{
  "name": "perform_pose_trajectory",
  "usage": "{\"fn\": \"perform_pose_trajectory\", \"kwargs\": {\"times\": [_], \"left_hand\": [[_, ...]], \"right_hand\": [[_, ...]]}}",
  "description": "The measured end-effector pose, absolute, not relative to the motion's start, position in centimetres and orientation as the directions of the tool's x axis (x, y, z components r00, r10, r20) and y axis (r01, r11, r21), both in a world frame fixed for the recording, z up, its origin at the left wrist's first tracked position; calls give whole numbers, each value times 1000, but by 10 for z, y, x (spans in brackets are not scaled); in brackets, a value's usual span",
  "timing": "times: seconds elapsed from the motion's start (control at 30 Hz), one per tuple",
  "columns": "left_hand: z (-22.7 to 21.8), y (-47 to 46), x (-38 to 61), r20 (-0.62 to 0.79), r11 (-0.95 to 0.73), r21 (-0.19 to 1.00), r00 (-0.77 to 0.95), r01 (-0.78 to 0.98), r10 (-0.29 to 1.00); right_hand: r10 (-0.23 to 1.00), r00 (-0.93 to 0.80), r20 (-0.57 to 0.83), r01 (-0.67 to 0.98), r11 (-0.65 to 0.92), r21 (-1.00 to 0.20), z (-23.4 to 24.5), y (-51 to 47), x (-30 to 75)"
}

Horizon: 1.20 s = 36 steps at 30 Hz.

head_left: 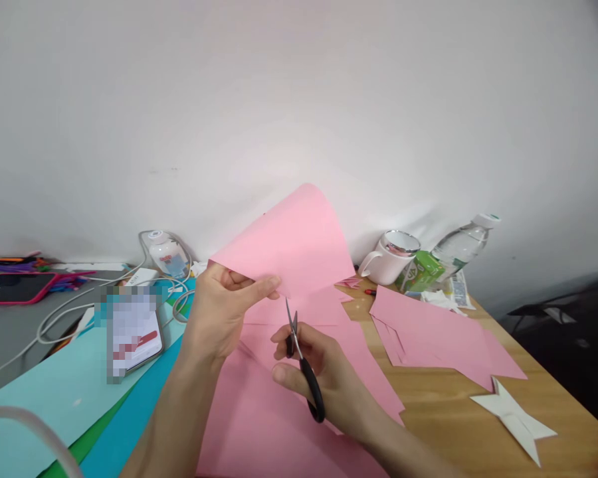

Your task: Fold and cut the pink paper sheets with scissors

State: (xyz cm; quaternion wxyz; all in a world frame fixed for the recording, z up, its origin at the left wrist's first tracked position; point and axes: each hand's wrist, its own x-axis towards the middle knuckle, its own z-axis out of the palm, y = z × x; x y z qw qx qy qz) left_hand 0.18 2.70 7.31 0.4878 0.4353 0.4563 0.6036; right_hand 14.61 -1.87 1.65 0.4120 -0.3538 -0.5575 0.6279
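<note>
My left hand [229, 302] pinches the lower edge of a pink paper sheet [299, 239], which curls upward above the table. Just to the right, my right hand [319, 372] holds black-handled scissors [309, 385] with the fingers around the handles. The blades point up toward the raised sheet's edge and are slightly apart. A small gap seems to lie between the blade tips and my left thumb. More pink paper [279, 425] lies flat beneath both hands.
On the left are a phone [134, 332], cables, a white-capped bottle [168, 255] and light blue paper [54, 405]. At right stand a white mug [386, 259] and a tilted water bottle [461, 245], near pink pieces [438, 332] and a folded white paper shape [515, 418].
</note>
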Motion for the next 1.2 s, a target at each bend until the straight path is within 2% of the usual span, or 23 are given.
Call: {"fn": "perform_pose_trajectory", "kwargs": {"times": [0.27,0.53,0.73,1.2], "left_hand": [[70,25,2,86,-97,991,-122,-91,989],[69,25,6,112,-105,993,-187,47,976],[72,26,10,100,-79,987,-150,137,984],[67,29,14,131,-115,980,-89,161,987]], "right_hand": [[894,-447,-15,-122,-77,-990,31,-7,148],[867,-498,-7,-83,-55,-995,32,5,158],[856,-514,-59,-91,-123,-988,28,8,161],[865,-497,-73,-83,-130,-988,28,9,165]]}}
